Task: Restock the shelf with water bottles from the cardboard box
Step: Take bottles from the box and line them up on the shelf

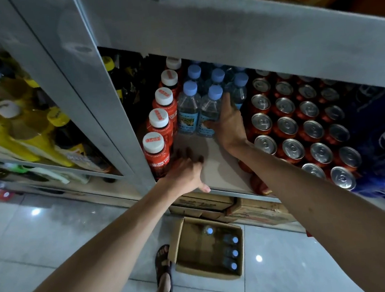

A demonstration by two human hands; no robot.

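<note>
Several clear water bottles with blue caps stand in rows at the back of the shelf, between red bottles and cans. My right hand wraps around the front right water bottle, fingers reaching up between the bottles. My left hand lies flat on the bare shelf board near the front edge, fingers spread, holding nothing. On the floor below, an open cardboard box holds several more blue-capped water bottles along its right side.
A row of red bottles with white caps lines the left of the gap. Red cans with silver tops fill the right. A metal shelf beam overhangs. Yellow bottles sit in the left bay. My sandalled foot stands beside the box.
</note>
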